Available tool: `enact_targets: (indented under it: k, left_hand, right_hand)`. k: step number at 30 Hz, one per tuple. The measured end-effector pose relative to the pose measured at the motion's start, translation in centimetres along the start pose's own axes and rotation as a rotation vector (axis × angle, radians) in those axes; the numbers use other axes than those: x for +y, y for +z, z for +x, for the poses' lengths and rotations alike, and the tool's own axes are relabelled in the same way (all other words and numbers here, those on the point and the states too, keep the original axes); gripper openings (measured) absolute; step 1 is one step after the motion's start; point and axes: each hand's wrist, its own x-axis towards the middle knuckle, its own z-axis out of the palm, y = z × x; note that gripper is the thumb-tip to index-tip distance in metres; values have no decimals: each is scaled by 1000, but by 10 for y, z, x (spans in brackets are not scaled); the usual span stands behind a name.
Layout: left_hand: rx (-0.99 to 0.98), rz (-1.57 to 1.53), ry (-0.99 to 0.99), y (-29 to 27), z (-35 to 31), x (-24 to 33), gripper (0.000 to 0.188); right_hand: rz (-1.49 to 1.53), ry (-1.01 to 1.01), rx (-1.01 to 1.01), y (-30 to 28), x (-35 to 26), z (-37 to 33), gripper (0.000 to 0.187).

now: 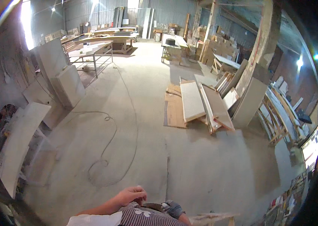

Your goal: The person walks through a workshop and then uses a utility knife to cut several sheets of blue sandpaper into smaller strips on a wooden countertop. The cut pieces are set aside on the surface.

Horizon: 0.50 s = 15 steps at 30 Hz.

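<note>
My left hand (132, 195) is bare and held close in front of my striped top (146, 218), its fingers curled inward. Whatever they may hold is hidden. Beside it, my right hand (172, 208) wears a grey work glove and is closed at the end of a dark, curved thing (153, 206). That thing lies against my front between the two hands, too small and partly covered to name.
A thin cable (134, 124) loops over the concrete floor (151, 150). Boards and flat panels (193, 101) lie ahead to the right, by a pillar (262, 37). A pale board (21, 139) stands at left. Worktables (91, 49) stand farther off.
</note>
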Motion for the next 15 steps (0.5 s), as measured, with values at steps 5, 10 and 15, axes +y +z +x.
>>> enact_targets:
  k: [5,10,15]
  left_hand:
    - [-326,110,-49,-39,97,49,30]
    - [-533,389,-107,-78,184,96,44]
    - [-752,791,-102,-122,327,71,44]
  right_hand:
    - [-154,162,73,-63,-48,75,51]
    - [-343,206,-32,-116,-103,170,53]
    - [-639,116,-147,-171,-147,251,52]
